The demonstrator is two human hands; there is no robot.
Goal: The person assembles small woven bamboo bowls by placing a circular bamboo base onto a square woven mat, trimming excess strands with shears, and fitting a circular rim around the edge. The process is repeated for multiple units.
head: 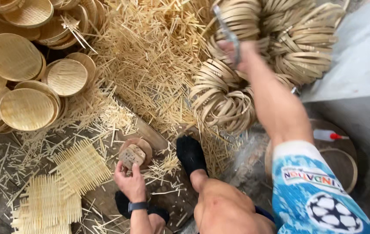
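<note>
While the left hand (129, 182) clasps a pitted wooden block (132, 156), the right hand (237, 54) grips coiled bamboo rings (224, 97).

Small round wooden block (132, 156) tilted; coiled bamboo rings (224, 97) piled beyond.

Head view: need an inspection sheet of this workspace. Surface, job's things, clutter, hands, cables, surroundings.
Surface: wooden board on the floor, strewn with bamboo splinters.
Job's things: small wooden block resting on a round wooden disc; bundles of coiled bamboo rings; square woven mats; stacked round woven trays.
Clutter: big heap of loose bamboo sticks.
Hands: left hand touches the wooden block, fingers on it; right hand is raised at the ring bundles, gripping a metal tool.
Cables: nothing seen.
Surroundings: grey wall at right; white squeeze bottle with red tip on a round stand; black-socked foot on the board.
</note>
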